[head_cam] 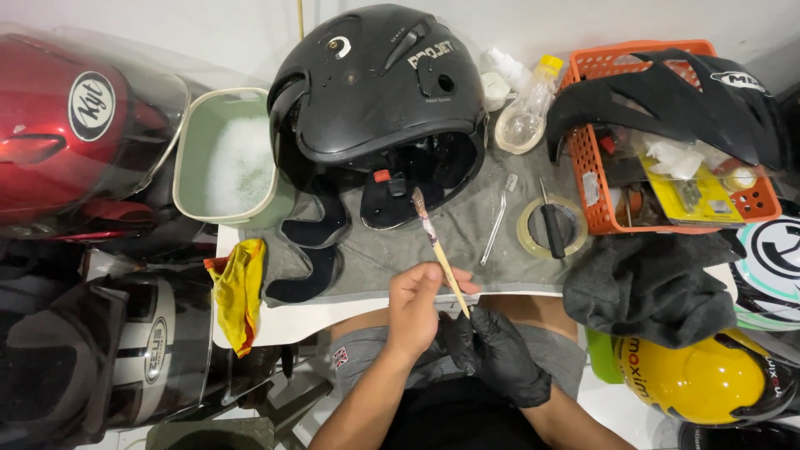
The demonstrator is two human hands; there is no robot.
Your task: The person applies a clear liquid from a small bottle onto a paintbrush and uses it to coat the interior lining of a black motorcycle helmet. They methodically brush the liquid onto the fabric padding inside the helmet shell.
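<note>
My bare left hand (419, 306) is closed around the lower handle of a thin paintbrush (435, 240). The brush's bristles point up toward the open underside of a black helmet (379, 92). My right hand (498, 354), in a black glove, sits just below and grips the very end of the handle. Both hands hover over my lap at the front edge of a grey cloth (467, 250) on which the helmet rests. Black helmet pads (310, 250) lie on the cloth to the left of the brush.
A green tub of foamy water (225, 158) and a yellow rag (239, 287) are at the left. A toothbrush (497, 221), tape roll (550, 227), orange basket (587, 167), dark cloth (646, 287) and clear bottle (527, 112) lie at the right. Red (75, 125), striped (125, 350) and yellow helmets (692, 375) surround me.
</note>
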